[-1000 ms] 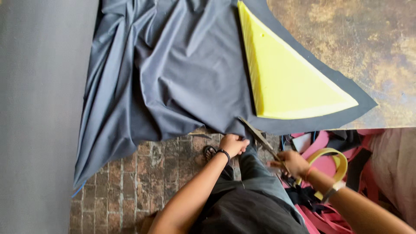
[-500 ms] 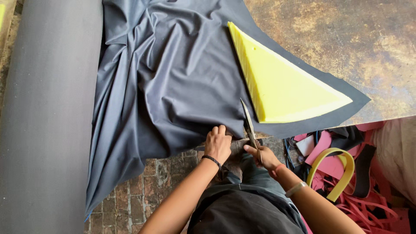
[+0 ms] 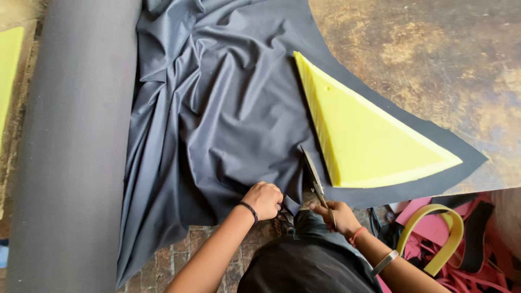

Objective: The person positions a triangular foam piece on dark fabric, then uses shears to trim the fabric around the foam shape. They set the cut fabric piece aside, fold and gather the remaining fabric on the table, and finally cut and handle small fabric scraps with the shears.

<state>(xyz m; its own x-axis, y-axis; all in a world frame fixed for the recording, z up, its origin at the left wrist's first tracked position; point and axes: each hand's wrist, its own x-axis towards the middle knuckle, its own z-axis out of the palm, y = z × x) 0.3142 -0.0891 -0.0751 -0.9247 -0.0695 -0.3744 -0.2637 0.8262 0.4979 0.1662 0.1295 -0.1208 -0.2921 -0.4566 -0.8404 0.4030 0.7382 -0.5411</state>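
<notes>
Our right hand [image 3: 341,215] is closed around the handles of the scissors [image 3: 316,179], whose blades point away from us into the grey fabric [image 3: 228,108], just left of the yellow foam triangle [image 3: 369,141]. Our left hand [image 3: 264,198] is clenched on the fabric's near edge, beside the cut. The fabric spreads over the table [image 3: 434,54], falling off its near-left side. A grey roll [image 3: 70,152] lies at far left.

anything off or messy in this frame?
Mostly the grey fabric: it is bunched in deep folds left of the yellow foam wedge, not flat, and hangs over the table edge. Left hand grips it there; right hand holds scissors. Pink scraps lie heaped on the floor.
</notes>
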